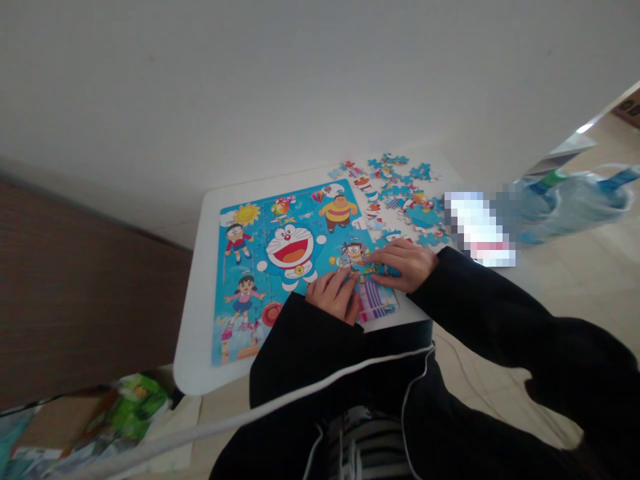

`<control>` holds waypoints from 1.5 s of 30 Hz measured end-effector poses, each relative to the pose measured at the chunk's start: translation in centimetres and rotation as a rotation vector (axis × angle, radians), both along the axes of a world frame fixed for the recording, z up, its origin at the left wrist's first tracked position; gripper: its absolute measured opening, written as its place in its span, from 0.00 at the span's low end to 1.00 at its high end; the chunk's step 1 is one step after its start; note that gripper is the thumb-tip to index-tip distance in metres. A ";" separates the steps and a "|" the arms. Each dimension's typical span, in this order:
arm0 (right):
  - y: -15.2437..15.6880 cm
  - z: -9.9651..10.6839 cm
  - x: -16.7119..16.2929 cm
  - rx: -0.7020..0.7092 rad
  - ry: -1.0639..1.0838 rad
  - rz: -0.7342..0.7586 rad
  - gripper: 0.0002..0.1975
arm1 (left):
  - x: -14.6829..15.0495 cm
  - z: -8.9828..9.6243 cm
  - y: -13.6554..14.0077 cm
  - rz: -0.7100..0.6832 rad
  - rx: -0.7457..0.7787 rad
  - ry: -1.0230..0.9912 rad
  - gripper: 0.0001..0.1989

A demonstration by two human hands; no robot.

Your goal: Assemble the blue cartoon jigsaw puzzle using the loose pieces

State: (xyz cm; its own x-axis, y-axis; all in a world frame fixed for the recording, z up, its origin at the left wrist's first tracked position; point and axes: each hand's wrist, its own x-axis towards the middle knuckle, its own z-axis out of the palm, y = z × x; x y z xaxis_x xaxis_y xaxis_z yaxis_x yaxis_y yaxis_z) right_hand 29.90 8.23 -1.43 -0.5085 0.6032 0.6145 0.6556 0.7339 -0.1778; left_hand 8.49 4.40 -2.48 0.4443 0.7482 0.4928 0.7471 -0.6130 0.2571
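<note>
A jigsaw puzzle [325, 243] with a blue cartoon picture lies flat on a small white table [195, 320]. My left hand [333, 297] rests over its lower right part, fingers bent and close together, tips down by the small cartoon figure in glasses. Whatever lies under those fingers is hidden. From the right, my right hand [406, 263] reaches to the same figure, with thumb and fingers drawn in around a puzzle piece [357, 265] at the picture's right side. The fingertips of both hands are a short way apart.
Loose puzzle pieces [400, 190] are heaped at the table's far right. A lit phone [480, 230], blurred out, lies beside them. Plastic water bottles [575, 200] stand further right. A white cable [320, 387] crosses in front of my body. A green bag [137, 407] sits low on the left.
</note>
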 end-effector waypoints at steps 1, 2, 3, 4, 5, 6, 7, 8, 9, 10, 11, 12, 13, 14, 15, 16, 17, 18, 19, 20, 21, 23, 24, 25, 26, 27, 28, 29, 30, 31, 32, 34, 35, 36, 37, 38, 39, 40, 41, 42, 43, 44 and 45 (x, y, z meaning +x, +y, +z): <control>0.1 -0.3 0.0 -0.035 0.019 0.005 0.12 | 0.0 0.0 0.0 0.001 0.007 -0.003 0.15; 0.1 -0.5 0.0 -0.060 0.043 0.015 0.12 | 0.0 0.0 0.0 0.002 0.014 -0.007 0.15; 0.2 -0.7 -0.1 -0.078 0.072 0.031 0.11 | 0.0 -0.1 0.0 0.003 0.018 -0.013 0.15; 0.3 -0.9 -0.1 -0.090 0.104 0.046 0.11 | 0.0 -0.1 0.0 0.002 0.018 -0.018 0.15; 0.4 -1.0 -0.1 -0.100 0.130 0.063 0.10 | 0.0 -0.1 0.0 0.001 0.013 -0.022 0.15; 0.4 -1.0 -0.1 -0.113 0.145 0.076 0.10 | 0.0 -0.1 0.0 -0.001 0.006 -0.025 0.14; 0.5 -1.0 -0.2 -0.130 0.148 0.085 0.10 | 0.0 0.0 0.0 -0.001 -0.003 -0.026 0.14; 0.5 -1.0 -0.2 -0.150 0.142 0.088 0.11 | 0.0 0.0 0.0 -0.001 -0.012 -0.025 0.14; 0.6 -1.0 -0.1 -0.175 0.128 0.090 0.11 | 0.0 0.1 0.0 0.001 -0.020 -0.021 0.14; 0.6 -1.0 -0.1 -0.200 0.117 0.088 0.11 | 0.0 0.2 -0.1 0.005 -0.026 -0.016 0.14; 0.6 -1.0 -0.1 -0.225 0.110 0.085 0.11 | 0.0 0.2 -0.1 0.010 -0.030 -0.009 0.14; 0.6 -0.9 -0.1 -0.247 0.110 0.080 0.11 | 0.0 0.3 -0.1 0.014 -0.033 -0.003 0.15; 0.6 -0.8 -0.1 -0.262 0.116 0.077 0.10 | 0.0 0.3 -0.2 0.016 -0.033 0.002 0.15; 0.6 -0.7 -0.1 -0.265 0.128 0.068 0.10 | 0.0 0.4 -0.2 0.017 -0.031 0.004 0.15; 0.6 -0.5 -0.1 -0.260 0.139 0.058 0.09 | 0.1 0.3 -0.2 0.015 -0.027 0.004 0.15; 0.6 -0.2 0.0 -0.246 0.147 0.049 0.09 | 0.1 0.3 -0.2 0.011 -0.022 0.001 0.15; 0.6 0.2 0.1 -0.234 0.144 0.038 0.09 | 0.1 0.3 -0.2 0.006 -0.017 -0.005 0.15; 0.6 0.7 0.3 -0.226 0.136 0.021 0.09 | 0.1 0.3 -0.2 0.003 -0.010 -0.012 0.15; 0.6 1.3 0.5 -0.221 0.123 0.003 0.09 | 0.1 0.3 -0.2 0.001 0.003 -0.019 0.15; 0.5 1.9 0.7 -0.217 0.106 -0.011 0.08 | -0.1 0.4 -0.2 -0.002 0.024 -0.027 0.14; 0.4 2.5 1.0 -0.212 0.090 -0.018 0.08 | -0.3 0.5 -0.2 -0.007 0.062 -0.036 0.14; 0.1 3.6 1.4 -0.193 0.069 -0.025 0.07 | -0.9 0.8 -0.4 -0.046 0.185 -0.042 0.14; -0.1 4.0 1.6 -0.178 0.064 -0.023 0.07 | -1.3 1.1 -0.6 -0.073 0.247 -0.037 0.14; -0.4 4.3 1.7 -0.167 0.057 -0.020 0.07 | -1.7 1.3 -0.8 -0.099 0.297 -0.029 0.15; -0.6 4.5 1.8 -0.158 0.053 -0.020 0.07 | -2.1 1.5 -1.2 -0.117 0.327 -0.019 0.16; -0.9 4.6 1.9 -0.156 0.048 -0.023 0.07 | -2.4 1.7 -1.5 -0.125 0.333 -0.006 0.15; -1.2 4.6 2.0 -0.164 0.038 -0.021 0.06 | -2.6 1.8 -2.0 -0.121 0.321 -0.002 0.15; -1.4 4.5 2.1 -0.175 0.027 -0.012 0.06 | -2.7 1.8 -2.4 -0.100 0.302 -0.014 0.13; -1.7 4.2 2.1 -0.187 0.014 0.010 0.06 | -2.7 1.6 -2.8 -0.071 0.285 -0.043 0.11; -1.9 3.9 2.2 -0.194 0.007 0.037 0.07 | -2.6 1.4 -3.2 -0.035 0.273 -0.089 0.10; -2.1 3.6 2.2 -0.196 0.006 0.063 0.07 | -2.4 1.2 -3.6 0.000 0.267 -0.141 0.09; -2.5 2.7 2.2 -0.190 0.017 0.098 0.08 | -2.1 0.6 -4.0 0.041 0.264 -0.221 0.08; -2.6 2.3 2.1 -0.191 0.024 0.100 0.08 | -2.0 0.4 -4.2 0.042 0.261 -0.232 0.08; -2.8 2.0 2.0 -0.196 0.033 0.093 0.08 | -1.9 0.2 -4.2 0.037 0.257 -0.233 0.08; -2.9 1.7 1.9 -0.199 0.045 0.078 0.08 | -1.9 0.1 -4.2 0.031 0.250 -0.226 0.08; -2.9 1.5 1.8 -0.200 0.059 0.064 0.07 | -1.8 0.1 -4.2 0.027 0.240 -0.215 0.08; -3.0 1.3 1.7 -0.202 0.072 0.046 0.07 | -1.8 0.2 -4.1 0.024 0.227 -0.204 0.08; -3.0 1.2 1.5 -0.206 0.081 0.023 0.07 | -1.8 0.3 -4.0 0.021 0.211 -0.192 0.08; -2.9 1.2 1.4 -0.210 0.084 0.001 0.08 | -1.7 0.4 -3.8 0.015 0.192 -0.176 0.08; -2.8 1.2 1.3 -0.214 0.075 -0.011 0.08 | -1.6 0.6 -3.6 0.007 0.172 -0.159 0.09; -2.7 1.2 1.3 -0.217 0.065 -0.016 0.08 | -1.5 0.8 -3.3 0.002 0.153 -0.145 0.09; -2.6 1.1 1.2 -0.221 0.056 -0.019 0.08 | -1.3 0.9 -3.0 0.000 0.137 -0.138 0.10; -2.5 1.1 1.1 -0.221 0.054 -0.020 0.08 | -1.1 1.1 -2.6 -0.001 0.119 -0.131 0.10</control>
State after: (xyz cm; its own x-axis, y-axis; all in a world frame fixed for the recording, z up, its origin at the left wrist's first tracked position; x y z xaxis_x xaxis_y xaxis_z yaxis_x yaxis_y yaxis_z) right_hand 30.99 5.76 -0.37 -0.4647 0.7359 0.4924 0.6548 0.6600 -0.3683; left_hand 7.37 1.77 -1.41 0.3715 0.6807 0.6314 0.7111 -0.6458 0.2778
